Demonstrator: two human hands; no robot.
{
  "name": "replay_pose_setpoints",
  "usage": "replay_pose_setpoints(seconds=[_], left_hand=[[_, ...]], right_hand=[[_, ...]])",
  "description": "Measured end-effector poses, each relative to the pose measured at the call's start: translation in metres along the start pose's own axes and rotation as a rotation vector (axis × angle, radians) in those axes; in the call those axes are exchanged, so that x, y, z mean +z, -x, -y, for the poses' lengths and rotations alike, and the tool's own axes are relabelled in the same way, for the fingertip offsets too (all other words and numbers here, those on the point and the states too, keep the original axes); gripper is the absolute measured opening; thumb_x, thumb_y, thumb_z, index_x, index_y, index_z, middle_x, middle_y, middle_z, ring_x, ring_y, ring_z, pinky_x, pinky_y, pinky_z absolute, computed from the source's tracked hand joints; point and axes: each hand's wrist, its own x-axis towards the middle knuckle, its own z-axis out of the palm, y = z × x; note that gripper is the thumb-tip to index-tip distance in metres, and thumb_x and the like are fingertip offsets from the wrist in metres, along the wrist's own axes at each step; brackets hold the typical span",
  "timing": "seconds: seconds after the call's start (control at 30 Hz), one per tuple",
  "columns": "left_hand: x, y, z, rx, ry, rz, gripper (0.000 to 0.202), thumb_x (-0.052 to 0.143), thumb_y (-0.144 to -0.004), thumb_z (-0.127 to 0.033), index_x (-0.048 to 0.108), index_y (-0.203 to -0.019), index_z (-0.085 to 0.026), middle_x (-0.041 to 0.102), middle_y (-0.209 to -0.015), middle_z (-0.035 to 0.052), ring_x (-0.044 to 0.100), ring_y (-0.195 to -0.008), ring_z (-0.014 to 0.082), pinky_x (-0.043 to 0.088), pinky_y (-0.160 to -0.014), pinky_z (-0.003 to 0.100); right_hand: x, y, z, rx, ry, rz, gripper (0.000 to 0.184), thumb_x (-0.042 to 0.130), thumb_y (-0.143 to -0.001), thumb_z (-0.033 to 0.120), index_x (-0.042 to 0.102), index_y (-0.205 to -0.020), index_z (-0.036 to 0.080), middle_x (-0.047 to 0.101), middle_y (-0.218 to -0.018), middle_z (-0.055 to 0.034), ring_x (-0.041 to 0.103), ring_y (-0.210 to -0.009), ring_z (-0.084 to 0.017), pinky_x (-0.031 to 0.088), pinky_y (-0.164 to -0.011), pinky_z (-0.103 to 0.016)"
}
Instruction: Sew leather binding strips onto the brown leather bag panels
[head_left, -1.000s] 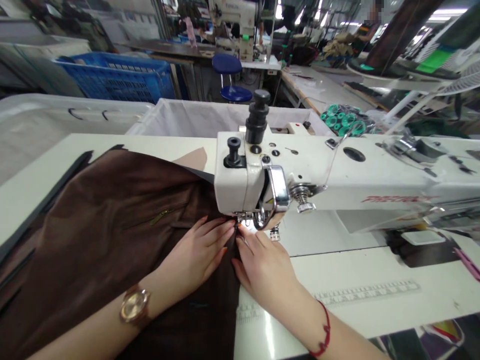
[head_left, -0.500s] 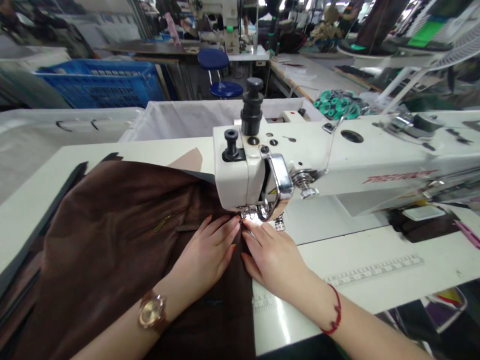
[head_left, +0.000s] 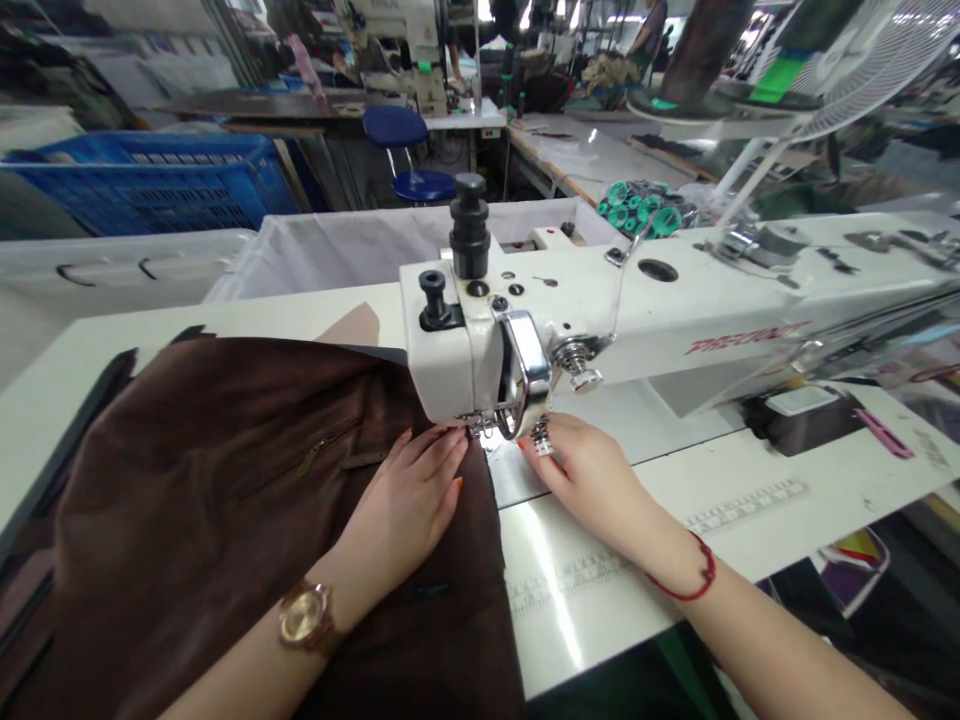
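Note:
Brown leather-like material (head_left: 202, 450) with a zipped pocket (head_left: 311, 457) lies across the left of the sewing table, its right edge by the presser foot (head_left: 480, 428). My left hand (head_left: 412, 490) rests flat on it, fingers stretched toward the foot, holding nothing. To the right of the foot is my right hand (head_left: 585, 480), off the material. Its thumb points at a small chrome screw (head_left: 541, 437), while the other fingertips are hidden behind the machine parts. Over both hands stands the white sewing machine's head (head_left: 442, 345), with a chrome guard (head_left: 529, 370) on its front.
A clear ruler (head_left: 750, 505) is on the table's right side. Near the machine's base sit a dark pouch-like item (head_left: 806, 425) and a pink tool (head_left: 885, 435). Beyond the table are a white lined bin (head_left: 330, 240), a blue crate (head_left: 150, 185) and a blue stool (head_left: 397, 125).
My right hand has left the material's edge and moved right, behind the chrome screw. My left hand stays flat on the brown material. The view has shifted slightly right.

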Motion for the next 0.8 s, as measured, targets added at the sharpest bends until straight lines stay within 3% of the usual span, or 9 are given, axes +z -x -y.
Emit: replay_pose_setpoints(seconds=[0.2,0.33,0.8], left_hand=[[0.001,-0.002,0.001,-0.015,-0.004,-0.018,0.039,0.045,-0.092,-0.02,0.054,-0.129,-0.012,0.058,-0.131,0.0113,0.05,-0.121,0.028,0.039,-0.107,0.051],[0.002,-0.002,0.001,-0.021,0.007,-0.015,0.04,0.045,-0.092,-0.021,0.053,-0.13,-0.012,0.057,-0.132,0.0107,0.049,-0.121,0.0278,0.038,-0.108,0.051],[-0.002,0.014,-0.006,0.038,-0.003,0.025,0.043,0.041,-0.093,-0.021,0.048,-0.136,-0.015,0.049,-0.143,0.0068,0.044,-0.129,0.0253,0.033,-0.112,0.051]], right_hand=[[0.015,-0.022,-0.02,0.032,-0.148,-0.137,0.027,0.045,-0.09,0.015,0.054,-0.065,0.019,0.058,-0.064,-0.0014,0.053,-0.062,-0.016,0.036,-0.059,-0.025],[0.026,-0.022,-0.03,0.0,-0.155,-0.197,0.029,0.044,-0.091,0.021,0.056,-0.065,0.019,0.057,-0.062,-0.0017,0.053,-0.062,-0.017,0.035,-0.06,-0.026],[0.023,-0.017,-0.028,-0.06,-0.219,-0.119,0.028,0.045,-0.095,0.026,0.055,-0.069,0.019,0.059,-0.068,-0.0013,0.054,-0.065,-0.015,0.037,-0.062,-0.025]])
